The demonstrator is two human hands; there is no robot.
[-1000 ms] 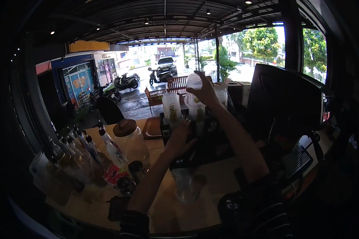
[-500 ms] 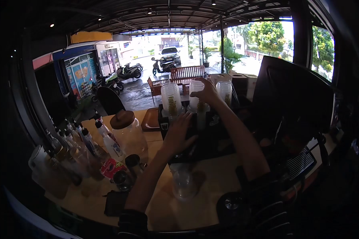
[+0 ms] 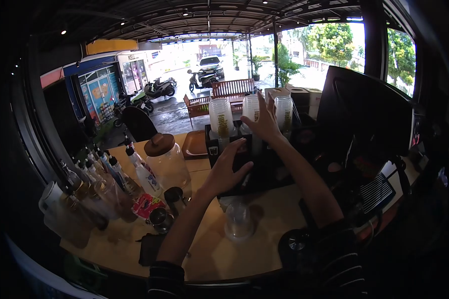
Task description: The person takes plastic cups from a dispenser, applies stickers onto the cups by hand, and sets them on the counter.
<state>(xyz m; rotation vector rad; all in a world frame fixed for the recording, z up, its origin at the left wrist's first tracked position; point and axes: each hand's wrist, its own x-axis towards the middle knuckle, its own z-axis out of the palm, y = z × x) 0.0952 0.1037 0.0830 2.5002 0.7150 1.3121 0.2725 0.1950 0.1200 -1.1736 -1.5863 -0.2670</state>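
Three stacks of clear plastic cups with printed lettering stand upright in a black holder [image 3: 215,149]. My right hand [image 3: 265,124] is raised at the middle stack [image 3: 250,105], fingers spread; I cannot tell whether it touches the cups. The right stack [image 3: 284,110] rises just behind that hand. Below the left stack [image 3: 220,113], my left hand [image 3: 227,172] is open, thumb apart from the fingers, with nothing in it. A single clear plastic cup [image 3: 238,222] sits on the wooden counter [image 3: 212,261] between my forearms.
Pump bottles [image 3: 144,172], a glass jar [image 3: 168,162] with a wooden lid and a red packet [image 3: 148,205] stand to the left. Near my left forearm is a metal cup [image 3: 160,219]. A brown tray [image 3: 194,143] lies behind; a dark monitor [image 3: 369,109] rises right.
My right hand's fingers have gone from curled around the middle stack to stretched and spread. The left hand has opened wider near the holder. The view has shifted slightly.
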